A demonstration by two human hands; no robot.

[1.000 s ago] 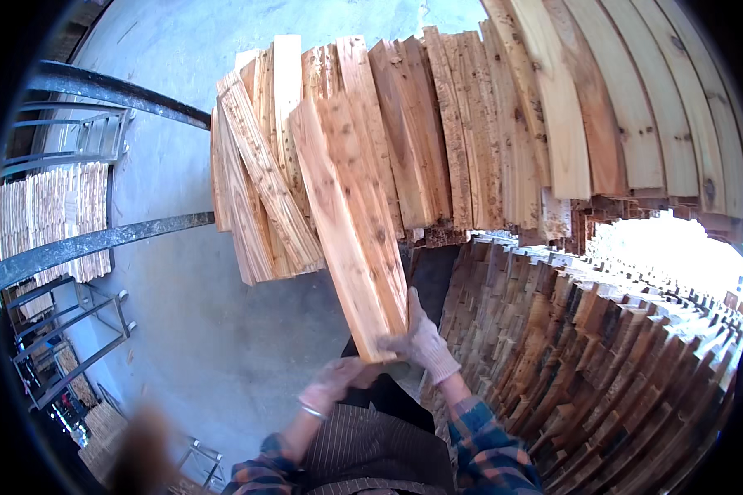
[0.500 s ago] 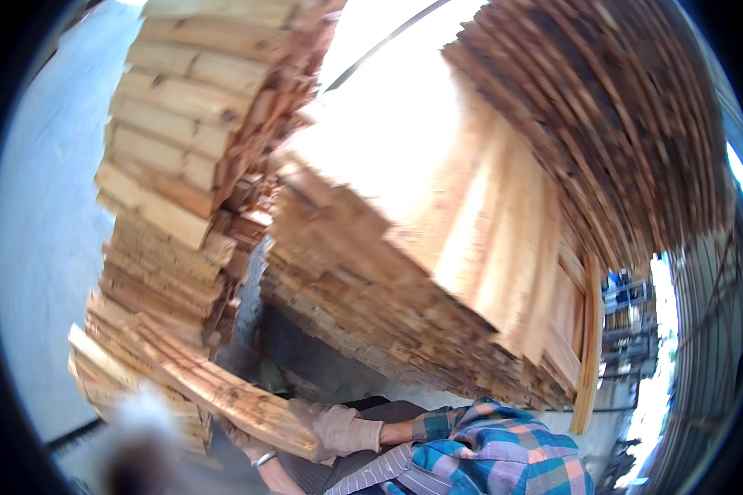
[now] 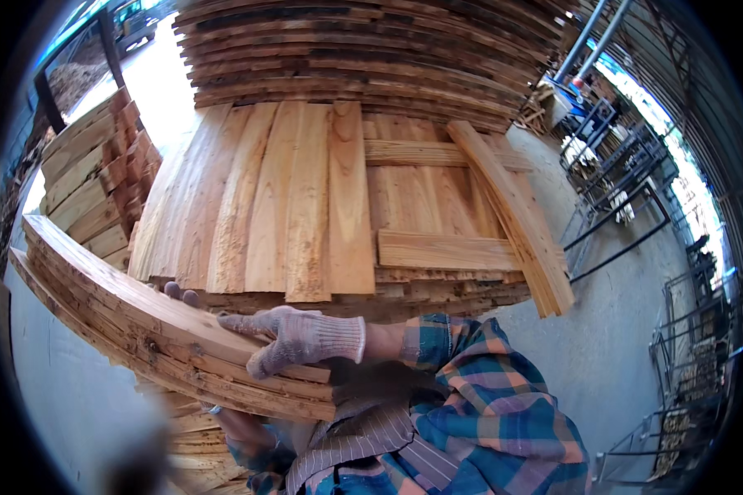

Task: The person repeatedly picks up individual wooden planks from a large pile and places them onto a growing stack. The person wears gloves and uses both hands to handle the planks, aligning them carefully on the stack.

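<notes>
A bundle of several long wooden boards (image 3: 161, 330) slants across the lower left, tilted, its far end raised toward the left. My right hand (image 3: 289, 337), in a pale knitted glove, is closed over the upper edge near the close end, thumb on the near side. My left hand (image 3: 231, 425) comes from below; most of it is hidden under the bundle, with a band at the wrist. Dark gloved fingertips (image 3: 182, 294) curl over the bundle's far side. Beyond lies a wide stack topped with flat boards (image 3: 305, 206), some side by side, with gaps at the right.
One thick plank (image 3: 516, 223) lies aslant on the stack's right end. Behind rises a tall pile of rough-edged boards (image 3: 347, 58). Another wood pile (image 3: 87, 181) stands at the left, and cut timber (image 3: 198, 450) lies below my left arm. Metal racks (image 3: 627, 181) line the right side.
My view has swung, so the board-topped stack now sits straight ahead. The boards in my hands have come up off the left pile, and more of their length shows.
</notes>
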